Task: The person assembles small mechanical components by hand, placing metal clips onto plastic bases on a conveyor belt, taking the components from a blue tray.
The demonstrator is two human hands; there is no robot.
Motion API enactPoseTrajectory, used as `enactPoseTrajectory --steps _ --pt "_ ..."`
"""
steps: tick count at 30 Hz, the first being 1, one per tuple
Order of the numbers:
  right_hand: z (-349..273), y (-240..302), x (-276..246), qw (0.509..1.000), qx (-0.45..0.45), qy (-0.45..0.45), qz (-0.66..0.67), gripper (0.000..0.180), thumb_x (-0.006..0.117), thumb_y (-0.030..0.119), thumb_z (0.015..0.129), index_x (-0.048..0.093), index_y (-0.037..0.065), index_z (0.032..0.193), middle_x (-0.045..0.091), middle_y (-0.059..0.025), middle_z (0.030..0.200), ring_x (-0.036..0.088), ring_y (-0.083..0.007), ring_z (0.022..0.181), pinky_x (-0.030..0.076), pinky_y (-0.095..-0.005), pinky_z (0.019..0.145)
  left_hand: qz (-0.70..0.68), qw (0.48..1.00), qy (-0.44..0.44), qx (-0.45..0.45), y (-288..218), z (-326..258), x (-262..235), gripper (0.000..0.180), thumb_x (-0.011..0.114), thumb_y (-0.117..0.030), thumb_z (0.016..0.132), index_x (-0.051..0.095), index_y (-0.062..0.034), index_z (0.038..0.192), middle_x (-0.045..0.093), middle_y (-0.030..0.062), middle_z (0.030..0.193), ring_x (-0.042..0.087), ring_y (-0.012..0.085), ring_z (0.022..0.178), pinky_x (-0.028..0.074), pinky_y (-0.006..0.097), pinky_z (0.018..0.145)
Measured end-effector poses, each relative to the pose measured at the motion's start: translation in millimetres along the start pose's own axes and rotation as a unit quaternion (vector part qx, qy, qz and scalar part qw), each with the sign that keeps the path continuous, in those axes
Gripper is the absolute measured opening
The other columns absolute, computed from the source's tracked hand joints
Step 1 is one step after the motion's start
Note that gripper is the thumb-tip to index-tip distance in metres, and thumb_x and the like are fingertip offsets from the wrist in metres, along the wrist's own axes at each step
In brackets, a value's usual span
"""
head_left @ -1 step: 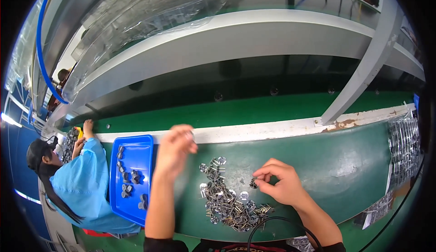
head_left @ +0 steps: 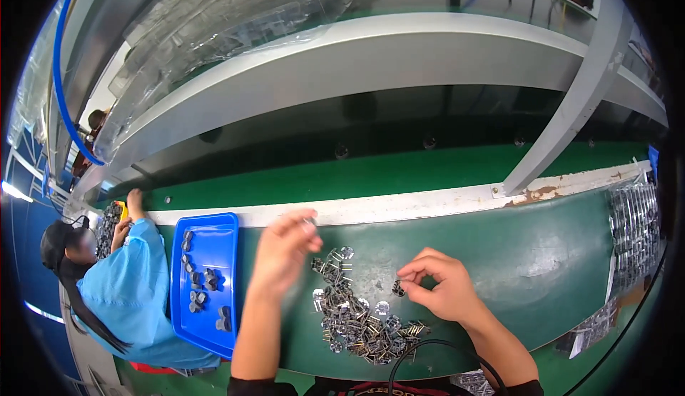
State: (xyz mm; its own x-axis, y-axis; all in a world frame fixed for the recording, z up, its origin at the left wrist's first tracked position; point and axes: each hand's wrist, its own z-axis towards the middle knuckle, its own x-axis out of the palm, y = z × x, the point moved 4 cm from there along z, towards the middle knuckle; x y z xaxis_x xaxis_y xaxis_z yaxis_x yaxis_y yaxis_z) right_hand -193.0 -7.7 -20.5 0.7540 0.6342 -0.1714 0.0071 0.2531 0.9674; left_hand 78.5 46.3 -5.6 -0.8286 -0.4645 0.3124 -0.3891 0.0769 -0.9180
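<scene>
My right hand (head_left: 439, 284) pinches a small dark round part (head_left: 398, 288) between thumb and fingertips, just above the green tabletop. Raised beyond the left end of the pile, my left hand (head_left: 285, 250) has its fingertips pressed together. A tiny greyish spot shows at them, too small and blurred to name. Between my forearms spreads a loose pile of small metal parts (head_left: 360, 328), round silvery discs with thin pins.
Left of my arm a blue tray (head_left: 228, 253) holds several dark grey parts (head_left: 210, 280). A co-worker in a blue top (head_left: 132, 289) sits beyond it. Stacked clear plastic trays (head_left: 635, 228) stand at the far right. A black cable (head_left: 442, 344) loops before me.
My left hand has moved a little to the right and slightly lower, toward the pile. My right hand stays in place with the small dark part.
</scene>
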Motion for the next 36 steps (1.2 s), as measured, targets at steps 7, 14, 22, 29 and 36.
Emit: enactPoseTrajectory --steps 7,14,22,29,36 --pt "2 6 1 0.966 0.057 -0.034 0.250 0.021 0.068 -0.013 0.084 0.068 -0.005 0.104 0.060 -0.0079 0.101 0.066 -0.0139 0.088 0.057 -0.0250 0.072 -0.095 0.979 0.153 -0.094 24 -51 47 0.041 0.063 0.006 0.091 0.056 0.0069 0.131 0.069 0.0147 0.107 0.071 0.0254 0.100 0.058 0.034 0.091" --pt "-1 17 6 0.988 0.025 -0.083 0.128 0.018 0.072 -0.012 0.079 0.072 -0.004 0.096 0.068 -0.0131 0.099 0.069 -0.0184 0.082 0.058 -0.0278 0.068 -0.001 0.986 0.168 -0.007 46 -60 55 0.039 0.071 0.017 0.080 0.058 0.0056 0.115 0.067 0.0172 0.114 0.071 0.0222 0.097 0.060 0.032 0.085" --pt "-3 54 18 0.953 -0.217 -0.110 -0.182 0.026 0.076 -0.011 0.066 0.073 -0.001 0.090 0.071 -0.0106 0.093 0.066 -0.0238 0.074 0.055 -0.0308 0.062 0.023 0.976 0.207 0.059 52 -71 67 0.029 0.073 0.014 0.080 0.057 0.0050 0.102 0.064 0.0225 0.115 0.070 0.0239 0.102 0.062 0.033 0.089" --pt "-4 49 21 0.947 -0.219 -0.112 -0.207 0.030 0.077 -0.010 0.064 0.073 -0.001 0.092 0.070 -0.0102 0.092 0.066 -0.0243 0.074 0.055 -0.0309 0.061 0.060 0.978 0.183 0.078 55 -71 71 0.033 0.074 0.019 0.076 0.055 0.0056 0.099 0.062 0.0258 0.115 0.069 0.0254 0.102 0.063 0.035 0.084" --pt "-7 47 26 0.939 -0.241 -0.120 -0.214 0.032 0.077 -0.010 0.063 0.073 -0.003 0.095 0.068 -0.0102 0.090 0.065 -0.0238 0.072 0.054 -0.0301 0.059 0.036 0.979 0.185 0.079 56 -74 70 0.032 0.073 0.017 0.077 0.056 0.0057 0.101 0.063 0.0228 0.114 0.069 0.0246 0.102 0.062 0.034 0.088"
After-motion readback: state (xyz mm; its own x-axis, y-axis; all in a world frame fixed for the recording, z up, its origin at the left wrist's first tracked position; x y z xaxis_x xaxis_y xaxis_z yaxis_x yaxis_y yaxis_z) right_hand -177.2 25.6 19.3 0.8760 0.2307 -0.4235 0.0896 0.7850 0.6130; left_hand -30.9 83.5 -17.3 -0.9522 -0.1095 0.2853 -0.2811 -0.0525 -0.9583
